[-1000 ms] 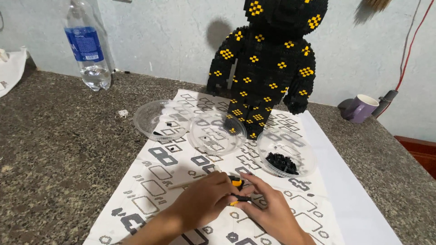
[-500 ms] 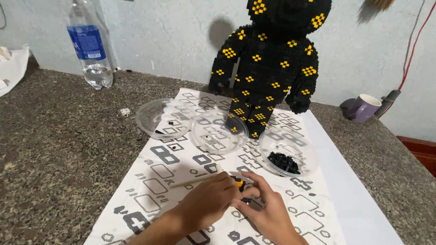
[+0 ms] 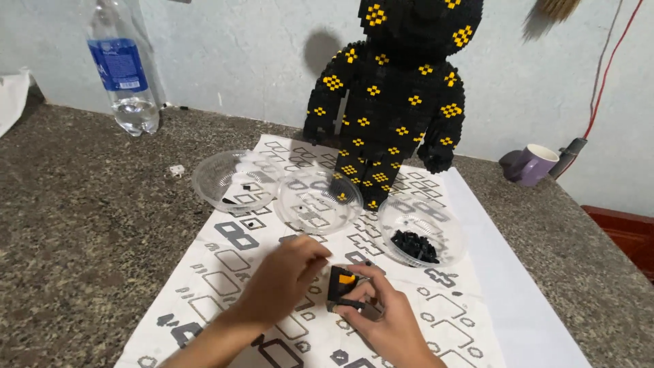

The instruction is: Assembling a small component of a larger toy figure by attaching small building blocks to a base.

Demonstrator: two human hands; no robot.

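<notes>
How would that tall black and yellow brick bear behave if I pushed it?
The brick bear stands tall on narrow feet, so it would probably tip rather than slide on the printed sheet. Being built of many tiny bricks, it likely feels heavy and might break apart if it fell.

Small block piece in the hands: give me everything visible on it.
The small block piece is a chunky cluster of tiny black building bricks with one orange patch on its upper face; it looks like plastic. It sits low over the patterned paper sheet, in front of the bowls. The right hand grips it from below and the side, while the left hand has its fingertips at the piece's left edge.
</notes>
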